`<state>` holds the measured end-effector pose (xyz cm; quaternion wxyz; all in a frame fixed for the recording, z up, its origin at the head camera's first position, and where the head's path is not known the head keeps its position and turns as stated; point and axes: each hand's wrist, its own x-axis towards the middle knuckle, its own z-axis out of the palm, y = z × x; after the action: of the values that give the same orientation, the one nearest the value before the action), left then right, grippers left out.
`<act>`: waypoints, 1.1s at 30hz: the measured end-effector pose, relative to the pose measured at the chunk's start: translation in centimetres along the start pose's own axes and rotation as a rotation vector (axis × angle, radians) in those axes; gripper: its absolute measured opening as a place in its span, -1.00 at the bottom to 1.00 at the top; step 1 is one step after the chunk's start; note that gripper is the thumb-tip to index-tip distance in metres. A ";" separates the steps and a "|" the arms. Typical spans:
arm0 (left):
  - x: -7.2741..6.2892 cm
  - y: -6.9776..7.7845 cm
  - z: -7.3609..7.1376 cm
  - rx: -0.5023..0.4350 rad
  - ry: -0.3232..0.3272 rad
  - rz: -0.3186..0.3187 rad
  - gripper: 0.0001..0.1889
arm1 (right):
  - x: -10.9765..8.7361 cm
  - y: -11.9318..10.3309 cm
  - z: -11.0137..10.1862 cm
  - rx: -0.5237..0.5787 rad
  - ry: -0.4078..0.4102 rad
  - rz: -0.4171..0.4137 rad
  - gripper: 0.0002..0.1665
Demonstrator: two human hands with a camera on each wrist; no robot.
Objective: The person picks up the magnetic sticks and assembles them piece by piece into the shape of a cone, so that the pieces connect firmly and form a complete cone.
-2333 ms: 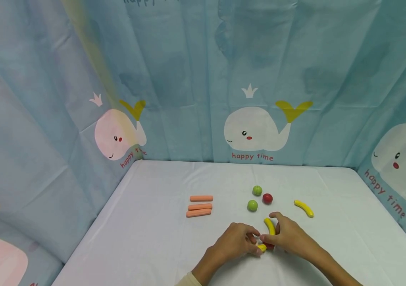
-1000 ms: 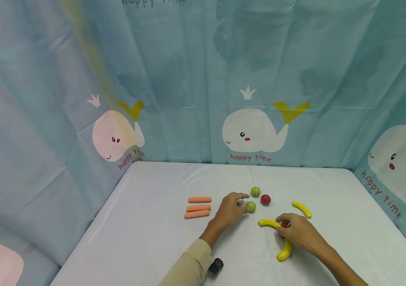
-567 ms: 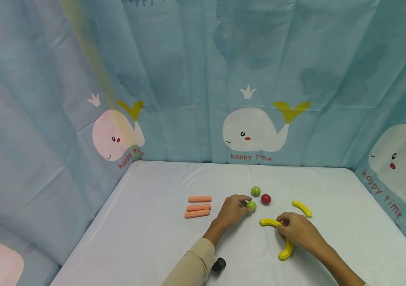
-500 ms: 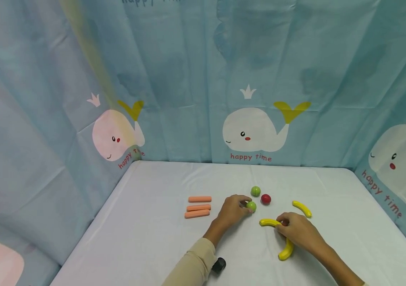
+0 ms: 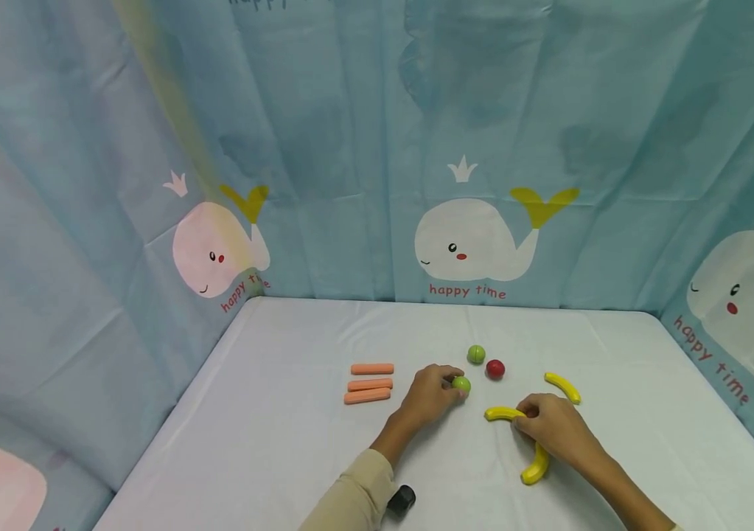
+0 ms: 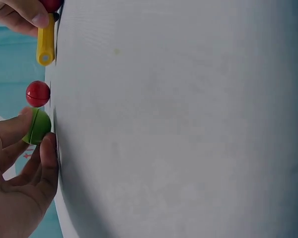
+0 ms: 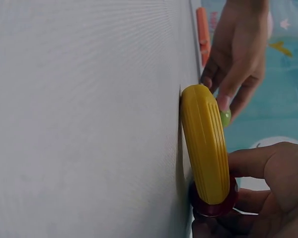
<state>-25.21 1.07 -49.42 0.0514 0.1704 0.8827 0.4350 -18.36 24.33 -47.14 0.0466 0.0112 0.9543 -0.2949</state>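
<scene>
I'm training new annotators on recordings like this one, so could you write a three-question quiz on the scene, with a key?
1. In the head view, which ball does the left hand pinch?
2. True or false: three orange sticks lie left of that hand.
3. Which is nearest the loose red ball? A: black cylinder; B: far green ball; C: rightmost banana.

Key: 1. The near green ball; 2. True; 3. B.
</scene>
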 end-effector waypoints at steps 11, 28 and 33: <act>-1.3 0.6 -0.6 -0.080 -0.052 0.025 -0.60 | 0.2 0.3 0.3 0.037 0.016 -0.004 -0.69; -2.0 1.2 -0.1 -0.084 -0.091 0.041 -0.66 | 0.0 -0.3 0.4 0.080 0.017 -0.005 -0.71; -2.0 1.2 0.1 -0.087 -0.090 0.048 -0.66 | 0.0 -0.4 0.4 0.087 0.014 -0.006 -0.72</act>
<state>-22.97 1.15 -48.63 0.0881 0.2086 0.8554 0.4658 -18.30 23.80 -47.21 0.0386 0.0124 0.9409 -0.3363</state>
